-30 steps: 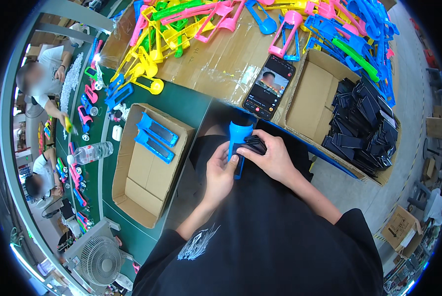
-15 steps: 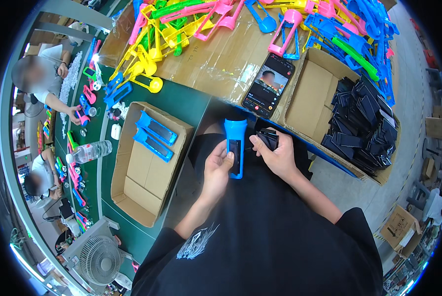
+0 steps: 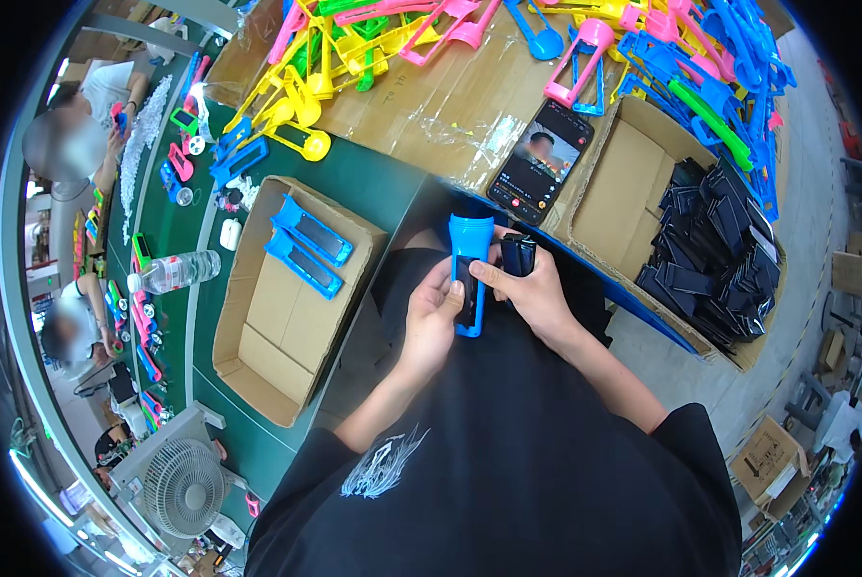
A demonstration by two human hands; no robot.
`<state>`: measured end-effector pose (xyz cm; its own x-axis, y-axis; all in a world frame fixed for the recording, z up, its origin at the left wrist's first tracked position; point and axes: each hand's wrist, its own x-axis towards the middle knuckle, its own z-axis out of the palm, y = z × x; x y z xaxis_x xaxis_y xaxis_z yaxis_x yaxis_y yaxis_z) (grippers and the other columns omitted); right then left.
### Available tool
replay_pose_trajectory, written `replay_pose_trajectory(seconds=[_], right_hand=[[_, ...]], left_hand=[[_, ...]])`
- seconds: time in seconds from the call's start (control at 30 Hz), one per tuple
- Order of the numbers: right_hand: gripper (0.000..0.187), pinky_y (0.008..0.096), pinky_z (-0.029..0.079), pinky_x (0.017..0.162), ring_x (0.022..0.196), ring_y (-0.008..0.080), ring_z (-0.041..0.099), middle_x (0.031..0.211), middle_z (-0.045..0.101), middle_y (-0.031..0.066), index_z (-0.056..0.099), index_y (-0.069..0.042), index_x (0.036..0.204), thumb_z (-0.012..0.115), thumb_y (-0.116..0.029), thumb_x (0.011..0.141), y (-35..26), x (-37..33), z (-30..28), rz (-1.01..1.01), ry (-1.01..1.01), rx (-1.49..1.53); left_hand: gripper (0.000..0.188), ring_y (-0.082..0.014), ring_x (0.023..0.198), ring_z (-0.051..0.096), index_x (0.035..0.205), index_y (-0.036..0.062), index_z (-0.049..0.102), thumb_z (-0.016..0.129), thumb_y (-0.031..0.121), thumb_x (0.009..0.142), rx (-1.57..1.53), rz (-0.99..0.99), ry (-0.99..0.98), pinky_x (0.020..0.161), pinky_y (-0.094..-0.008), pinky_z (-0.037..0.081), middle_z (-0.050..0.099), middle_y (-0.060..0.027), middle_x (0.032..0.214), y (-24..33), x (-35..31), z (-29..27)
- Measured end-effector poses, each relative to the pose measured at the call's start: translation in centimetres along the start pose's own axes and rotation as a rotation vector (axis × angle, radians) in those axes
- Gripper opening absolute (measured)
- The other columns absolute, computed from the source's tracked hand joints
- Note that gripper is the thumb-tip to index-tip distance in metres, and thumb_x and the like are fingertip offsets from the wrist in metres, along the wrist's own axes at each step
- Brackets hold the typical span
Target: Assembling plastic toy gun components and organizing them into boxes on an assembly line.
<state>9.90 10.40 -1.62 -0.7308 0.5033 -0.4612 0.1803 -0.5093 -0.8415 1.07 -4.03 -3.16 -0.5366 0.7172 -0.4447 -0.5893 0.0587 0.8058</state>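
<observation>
In my left hand (image 3: 428, 322) is a blue plastic torch-shaped housing (image 3: 470, 231), held upright with its round end away from me. A black panel (image 3: 466, 300) lies in the housing's long window, and my left thumb rests on it. My right hand (image 3: 544, 296) grips a small stack of black rectangular panels (image 3: 519, 254). Its thumb reaches across onto the upper part of the window. The right fingers behind the stack are partly hidden.
Left of me, a cardboard tray (image 3: 263, 358) holds two blue housings with black panels (image 3: 306, 252). At right, a cardboard box (image 3: 616, 197) contains many black panels (image 3: 715, 252). A phone (image 3: 541, 163) leans beside it. Colourful plastic parts (image 3: 354, 48) pile up beyond. A water bottle (image 3: 176, 272) lies left.
My right hand has moved left with the stack, and its thumb now touches the housing's window. The view has shifted slightly.
</observation>
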Motion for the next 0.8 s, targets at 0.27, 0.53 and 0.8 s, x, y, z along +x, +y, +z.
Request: replay_pose_trajectory(seconds=[0.27, 0.53, 0.8], right_hand=[[0.031, 0.0218, 0.052, 0.067, 0.071, 0.0055, 0.062, 0.087, 0.070, 0.0010, 0.065, 0.000, 0.108, 0.081, -0.013, 0.085, 1.1, 0.3, 0.6, -0.321, 0.080, -0.283], [0.030, 0.0255, 0.055, 0.077, 0.083, 0.0109, 0.070, 0.091, 0.075, 0.0105, 0.065, 0.003, 0.108, 0.079, -0.008, 0.085, 0.1, -0.2, 1.0, -0.465, 0.078, -0.444], [0.039, 0.0255, 0.054, 0.082, 0.090, 0.0067, 0.065, 0.098, 0.074, 0.0050, 0.067, 0.004, 0.115, 0.083, -0.013, 0.084, 0.4, 0.0, -0.8, -0.134, -0.137, -0.192]], left_hand=[[0.035, -0.0104, 0.104, 0.062, 0.138, -0.0036, 0.051, 0.049, 0.008, 0.105, 0.059, -0.053, 0.052, 0.092, -0.0257, 0.048, 0.066, -0.0091, 0.120, 0.3, -0.2, 0.2], [0.032, -0.0123, 0.107, 0.062, 0.132, -0.0046, 0.053, 0.053, 0.002, 0.101, 0.216, 0.114, 0.164, 0.095, -0.0266, 0.048, 0.066, -0.0100, 0.119, -0.7, -0.3, 0.8], [0.035, -0.0153, 0.105, 0.064, 0.132, -0.0017, 0.047, 0.061, 0.008, 0.101, 0.161, 0.164, 0.099, 0.093, -0.0302, 0.052, 0.065, -0.0131, 0.118, -0.5, -0.3, 0.2]])
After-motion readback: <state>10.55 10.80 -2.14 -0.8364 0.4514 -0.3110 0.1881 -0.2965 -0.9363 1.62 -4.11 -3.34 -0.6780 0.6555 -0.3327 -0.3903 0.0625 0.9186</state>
